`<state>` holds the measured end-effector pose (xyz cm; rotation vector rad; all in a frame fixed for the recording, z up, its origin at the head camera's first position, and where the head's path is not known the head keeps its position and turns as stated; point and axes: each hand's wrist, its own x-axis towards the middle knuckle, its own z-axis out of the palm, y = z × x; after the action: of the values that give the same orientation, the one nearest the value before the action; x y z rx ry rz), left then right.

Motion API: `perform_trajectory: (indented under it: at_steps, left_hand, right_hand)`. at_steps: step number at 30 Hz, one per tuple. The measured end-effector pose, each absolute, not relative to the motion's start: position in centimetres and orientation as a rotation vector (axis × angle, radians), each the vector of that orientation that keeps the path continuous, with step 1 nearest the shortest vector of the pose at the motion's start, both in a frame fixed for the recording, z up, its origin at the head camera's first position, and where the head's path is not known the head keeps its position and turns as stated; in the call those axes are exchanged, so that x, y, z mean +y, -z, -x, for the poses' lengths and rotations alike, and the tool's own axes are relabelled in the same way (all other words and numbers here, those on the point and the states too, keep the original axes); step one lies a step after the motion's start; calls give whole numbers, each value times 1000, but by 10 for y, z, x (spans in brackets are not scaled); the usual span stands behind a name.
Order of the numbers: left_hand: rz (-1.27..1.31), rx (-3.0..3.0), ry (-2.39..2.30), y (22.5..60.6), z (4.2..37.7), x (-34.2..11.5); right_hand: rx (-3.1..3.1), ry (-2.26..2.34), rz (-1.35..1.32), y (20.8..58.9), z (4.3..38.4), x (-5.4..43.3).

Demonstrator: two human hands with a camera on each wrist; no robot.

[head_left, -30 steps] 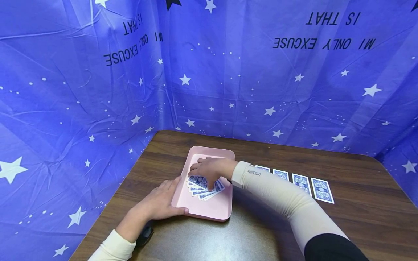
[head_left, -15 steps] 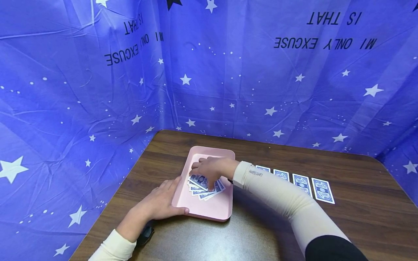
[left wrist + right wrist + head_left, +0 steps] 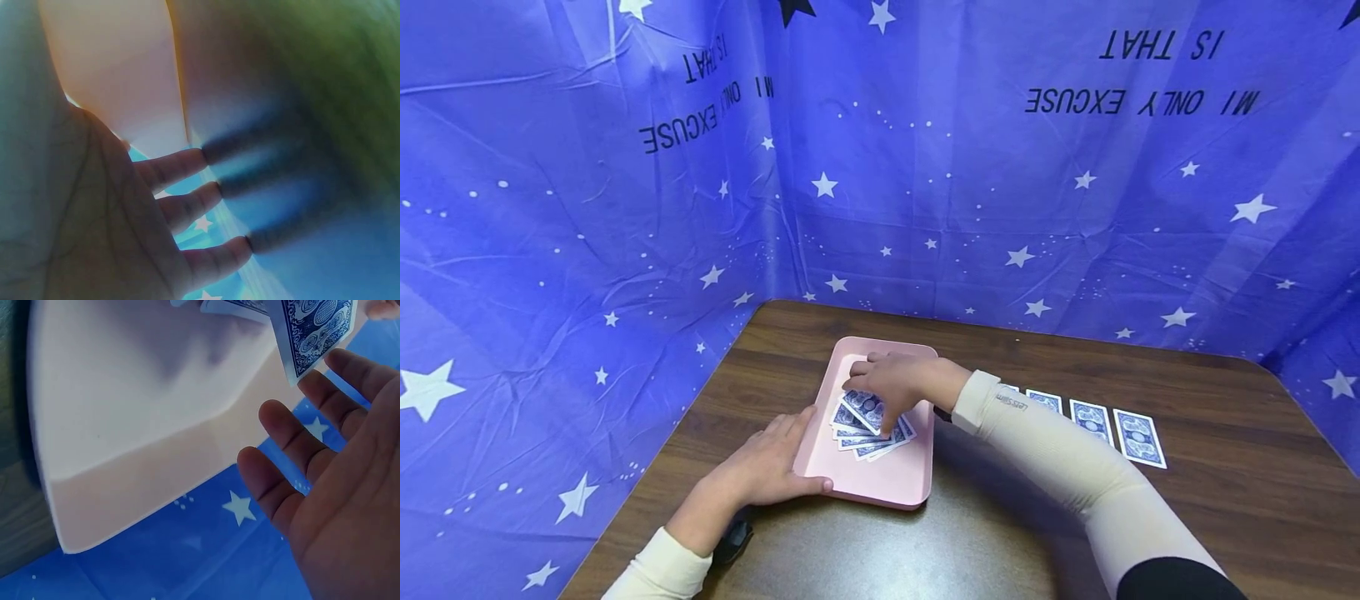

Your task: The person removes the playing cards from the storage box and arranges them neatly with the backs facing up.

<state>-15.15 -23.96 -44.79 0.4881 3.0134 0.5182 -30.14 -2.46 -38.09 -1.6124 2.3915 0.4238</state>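
Note:
A pink tray (image 3: 865, 482) lies on the wooden table with a fanned pile of blue-backed playing cards (image 3: 871, 453) inside. Over that pile, my right hand (image 3: 901, 382) pinches one playing card (image 3: 863, 407) between thumb and fingers. The right wrist view shows this card (image 3: 320, 334) tilted up at the fingertips, off the tray floor. My left hand (image 3: 767, 467) rests against the tray's left side, its fingers fairly straight along the wall and its thumb by the near rim. The left wrist view is partly blurred.
Right of the tray, several face-down cards (image 3: 1140, 438) lie in a row, the leftmost partly hidden by my right sleeve (image 3: 1037, 442). A dark object (image 3: 732, 543) sits by my left wrist. Blue star-printed cloth (image 3: 880, 208) hangs behind and left of the table.
My right hand has shifted slightly right and up in the head view, drawing the top card away from the pile. The left hand and tray have stayed put.

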Motion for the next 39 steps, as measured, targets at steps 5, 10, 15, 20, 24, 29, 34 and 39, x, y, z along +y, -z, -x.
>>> perform_trajectory:
  at_steps: [5,10,15,20,24,29,34,39]
  left_hand:
    - [-476,3016,-509,449,151,-240]
    - [-467,3013,-504,449,152,-239]
    - [-456,3005,-499,449,152,-238]
    - [-469,3002,-520,448,151,-236]
    - [-468,3007,-532,447,151,-237]
    - [-460,3012,-528,449,151,-238]
    - [-461,3009,-520,450,152,-237]
    - [-463,3003,-520,449,152,-236]
  right_hand:
    - [2459,-440,1609,374,300,-13]
    - [2488,-311,1592,369,300,3]
    - [2500,-164,1563,367,299,21]
    - [2532,-94,1508,368,300,41]
    - [2552,-61,1467,369,302,57]
    - [2583,-24,1409,369,304,80]
    - [2607,34,1380,370,307,104]
    - [2639,67,1311,372,308,130]
